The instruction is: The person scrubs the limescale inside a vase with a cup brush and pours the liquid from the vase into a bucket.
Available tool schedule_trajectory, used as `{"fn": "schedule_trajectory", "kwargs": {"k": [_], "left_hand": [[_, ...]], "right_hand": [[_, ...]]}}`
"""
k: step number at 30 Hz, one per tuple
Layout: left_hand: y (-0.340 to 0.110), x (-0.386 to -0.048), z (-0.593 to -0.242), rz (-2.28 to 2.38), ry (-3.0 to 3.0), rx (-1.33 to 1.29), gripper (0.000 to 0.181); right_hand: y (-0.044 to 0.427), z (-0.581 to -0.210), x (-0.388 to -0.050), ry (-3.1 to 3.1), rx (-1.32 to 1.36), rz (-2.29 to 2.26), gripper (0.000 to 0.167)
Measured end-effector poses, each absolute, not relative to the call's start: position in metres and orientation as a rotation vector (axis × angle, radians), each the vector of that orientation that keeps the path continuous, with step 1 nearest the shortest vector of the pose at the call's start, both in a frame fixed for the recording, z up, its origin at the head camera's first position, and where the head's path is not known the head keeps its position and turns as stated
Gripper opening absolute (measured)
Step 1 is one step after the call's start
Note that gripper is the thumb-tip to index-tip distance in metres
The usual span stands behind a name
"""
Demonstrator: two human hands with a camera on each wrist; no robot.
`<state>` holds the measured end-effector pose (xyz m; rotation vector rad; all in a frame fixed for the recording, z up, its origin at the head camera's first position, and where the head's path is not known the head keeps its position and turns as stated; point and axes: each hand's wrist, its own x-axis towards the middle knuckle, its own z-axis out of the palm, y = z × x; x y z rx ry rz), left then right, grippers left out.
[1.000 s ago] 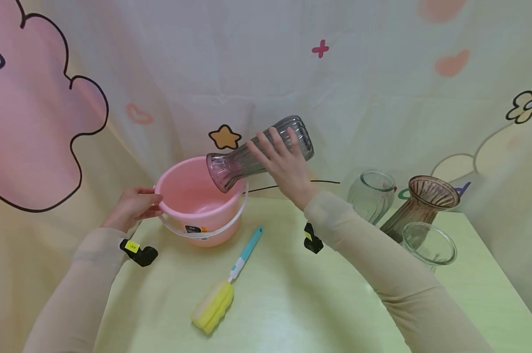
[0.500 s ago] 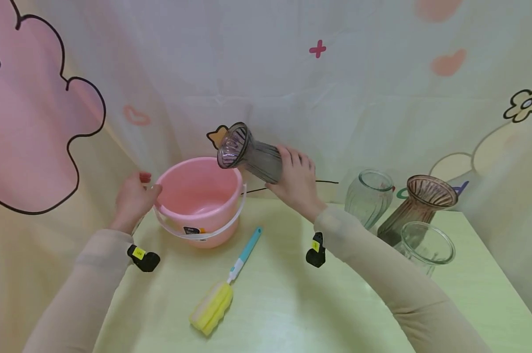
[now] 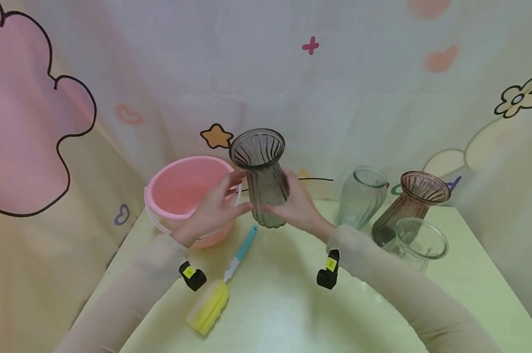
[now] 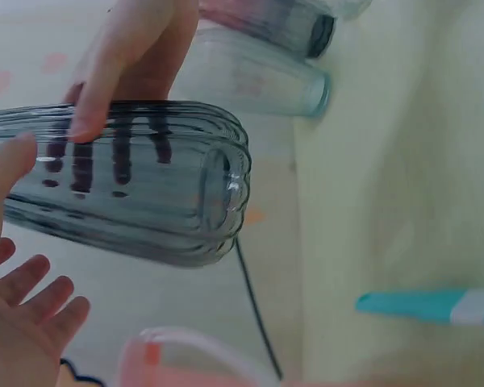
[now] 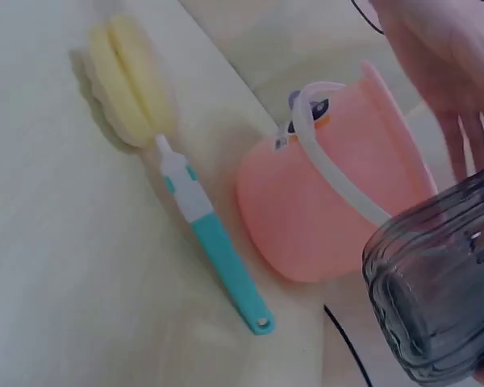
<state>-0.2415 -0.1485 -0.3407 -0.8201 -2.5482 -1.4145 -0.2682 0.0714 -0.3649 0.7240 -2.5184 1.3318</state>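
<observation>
A smoky grey ribbed glass vase [image 3: 269,191] is held up over the table, nearly upright, its flared mouth on top. My right hand [image 3: 299,202] grips its body from the right, thumb in front; in the left wrist view the fingers show through the glass [image 4: 137,214]. From the left, my left hand [image 3: 215,208] is at the vase with fingers spread and thumb pointing to it. Whether that thumb touches the glass I cannot tell. Behind the left hand stands a pink bucket [image 3: 155,208] with a white handle.
A sponge bottle brush [image 3: 241,252] with a yellow head and turquoise handle lies on the table [image 3: 283,294]. At the right are a clear jar-shaped vase [image 3: 358,201], a brownish flared vase [image 3: 411,208] and a clear wide-rimmed glass vase [image 3: 422,242]. A printed curtain [image 3: 358,108] hangs behind.
The vase has gone from tipped over the bucket to nearly upright, moving right and lower. My left hand has left the bucket's rim and come across to the vase.
</observation>
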Motion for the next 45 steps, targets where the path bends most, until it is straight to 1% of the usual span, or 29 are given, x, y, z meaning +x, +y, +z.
{"fn": "schedule_trajectory", "kwargs": {"k": [4, 7, 13, 18, 20, 23, 26, 29, 34, 39, 41, 45], "left_hand": [[-0.130, -0.247, -0.356, -1.646, -2.569, -0.933, 0.079], [-0.121, -0.249, -0.367, -1.729, -2.613, -0.926, 0.079], [-0.105, -0.247, -0.378, -1.874, -2.581, -0.977, 0.078], [-0.095, -0.247, -0.384, -1.891, -2.654, -0.885, 0.079], [-0.091, -0.254, -0.393, -1.872, -2.655, -0.864, 0.079], [-0.085, -0.269, -0.414, -1.842, -2.623, -0.857, 0.079], [-0.080, -0.282, -0.429, -1.804, -2.624, -0.819, 0.080], [-0.075, -0.284, -0.425, -1.788, -2.631, -0.775, 0.079], [-0.070, -0.284, -0.415, -1.755, -2.637, -0.757, 0.077], [-0.067, -0.307, -0.438, -1.719, -2.656, -0.715, 0.079], [-0.067, -0.316, -0.447, -1.707, -2.669, -0.694, 0.078], [-0.067, -0.323, -0.452, -1.695, -2.678, -0.672, 0.077]], "right_hand": [[0.080, -0.374, -0.259, -2.523, 0.762, 1.511, 0.091], [0.087, -0.384, -0.256, -2.539, 0.769, 1.556, 0.089], [0.101, -0.402, -0.253, -2.600, 0.745, 1.626, 0.093], [0.109, -0.401, -0.253, -2.691, 0.707, 1.634, 0.091], [0.112, -0.402, -0.257, -2.682, 0.738, 1.628, 0.091], [0.119, -0.417, -0.272, -2.678, 0.778, 1.572, 0.092], [0.126, -0.435, -0.289, -2.716, 0.757, 1.544, 0.095], [0.131, -0.444, -0.300, -2.764, 0.708, 1.551, 0.097], [0.134, -0.450, -0.313, -2.765, 0.728, 1.519, 0.091], [0.134, -0.450, -0.322, -2.719, 0.797, 1.474, 0.082], [0.133, -0.449, -0.324, -2.742, 0.765, 1.471, 0.082], [0.132, -0.448, -0.325, -2.798, 0.693, 1.475, 0.083]]}}
